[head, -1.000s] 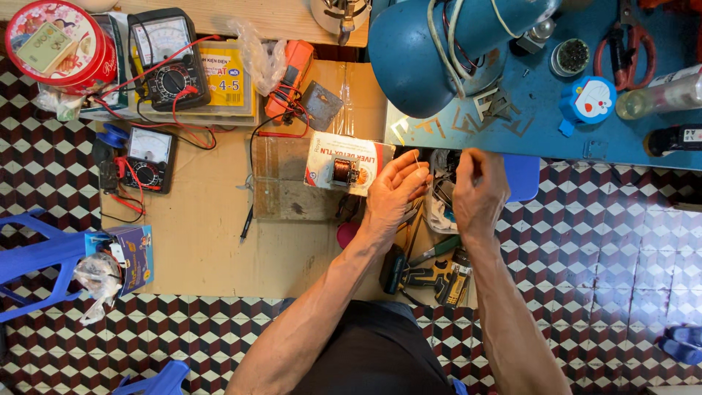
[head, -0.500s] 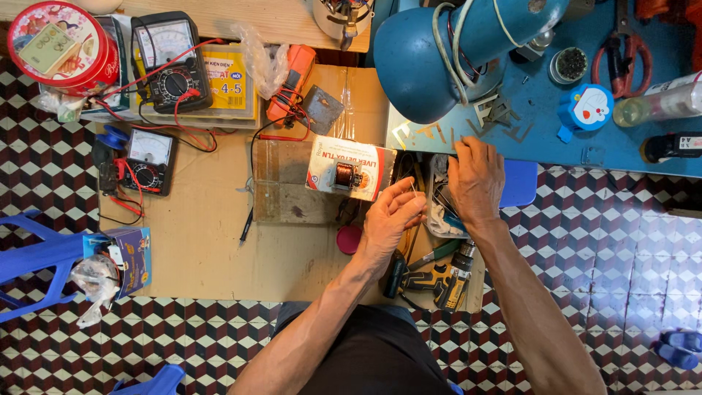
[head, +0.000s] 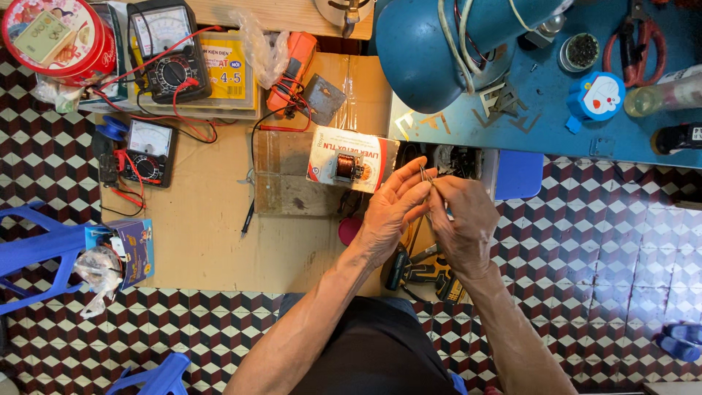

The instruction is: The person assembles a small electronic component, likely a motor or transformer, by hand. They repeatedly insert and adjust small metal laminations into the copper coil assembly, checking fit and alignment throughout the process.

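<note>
My left hand (head: pixel 387 216) and my right hand (head: pixel 462 223) meet above my lap, fingertips together. Both pinch a thin, small metal piece (head: pixel 425 174) between them; its exact shape is too small to tell. Just left of the hands, a small copper-wound coil (head: pixel 346 167) sits on a white and red carton (head: pixel 365 157) lying on the cardboard sheet (head: pixel 205 227). Below the hands, a yellow and black tool (head: pixel 428 272) lies on the tiled floor, partly hidden by my wrists.
A blue lamp shade (head: pixel 431 51) hangs over the blue table (head: pixel 570 117), which holds scissors (head: pixel 640 36) and loose metal pieces (head: pixel 504 102). Two multimeters (head: pixel 168 55) (head: pixel 142 150), a red tin (head: pixel 51 33) and an orange tool (head: pixel 292 62) lie at the left. A blue stool (head: pixel 36 249) stands nearby.
The right hand reached up to the blue table's edge, then came back down. The left hand rose to meet it, and both now pinch the small metal piece.
</note>
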`<state>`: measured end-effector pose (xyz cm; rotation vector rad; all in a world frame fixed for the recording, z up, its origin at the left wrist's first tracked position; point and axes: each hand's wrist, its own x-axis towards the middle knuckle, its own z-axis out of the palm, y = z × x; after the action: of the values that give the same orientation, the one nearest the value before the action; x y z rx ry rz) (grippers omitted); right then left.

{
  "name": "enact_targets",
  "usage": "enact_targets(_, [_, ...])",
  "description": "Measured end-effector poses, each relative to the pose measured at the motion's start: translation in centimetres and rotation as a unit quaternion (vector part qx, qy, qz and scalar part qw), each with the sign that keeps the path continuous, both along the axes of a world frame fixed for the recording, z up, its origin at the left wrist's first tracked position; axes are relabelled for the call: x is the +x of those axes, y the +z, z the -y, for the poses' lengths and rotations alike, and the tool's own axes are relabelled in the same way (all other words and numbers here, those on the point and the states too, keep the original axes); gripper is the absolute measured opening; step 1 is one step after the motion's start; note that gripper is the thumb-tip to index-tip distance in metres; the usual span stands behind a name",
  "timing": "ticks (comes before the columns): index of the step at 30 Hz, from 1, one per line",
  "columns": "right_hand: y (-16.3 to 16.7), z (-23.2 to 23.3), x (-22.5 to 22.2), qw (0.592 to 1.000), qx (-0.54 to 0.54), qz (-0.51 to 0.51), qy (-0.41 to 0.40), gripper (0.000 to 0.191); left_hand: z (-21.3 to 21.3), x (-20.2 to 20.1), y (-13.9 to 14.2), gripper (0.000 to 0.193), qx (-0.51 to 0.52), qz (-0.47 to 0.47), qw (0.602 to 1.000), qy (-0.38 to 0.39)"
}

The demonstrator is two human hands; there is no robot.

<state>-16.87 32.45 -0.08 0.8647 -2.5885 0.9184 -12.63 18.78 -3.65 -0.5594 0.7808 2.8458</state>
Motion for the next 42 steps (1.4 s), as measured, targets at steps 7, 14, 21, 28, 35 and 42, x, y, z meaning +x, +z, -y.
enact_targets(7, [2.7,0.6,1.0,0.998,0.034,0.039,0.031,0.023,0.4,1.0,0.0,0.060,0.050,-0.006,0.999,-0.012])
enact_targets(14, [2.3,0.4,1.5,0.995,-0.002,0.097,0.027,0.021,0.2,0.8,-0.5,0.059,0.040,-0.007,0.999,0.004])
enact_targets(21, [0.6,0.7,1.2,0.987,-0.044,0.155,-0.027,0.013,-0.9,0.6,-0.6,0.060,-0.055,0.016,0.998,0.028])
enact_targets(28, [-0.5,0.7,1.1,0.995,-0.026,0.098,-0.022,0.013,-1.5,-0.4,-1.9,0.040,0.056,0.121,0.988,0.077])
enact_targets(35, [-0.3,1.0,1.2,0.992,-0.041,0.116,-0.036,0.013,-1.8,-0.6,-2.8,0.034,0.040,0.122,0.987,0.100])
enact_targets(42, [-0.8,0.9,1.1,0.995,-0.018,0.100,-0.022,0.014,-1.8,-0.6,-2.5,0.036,0.040,0.118,0.987,0.104])
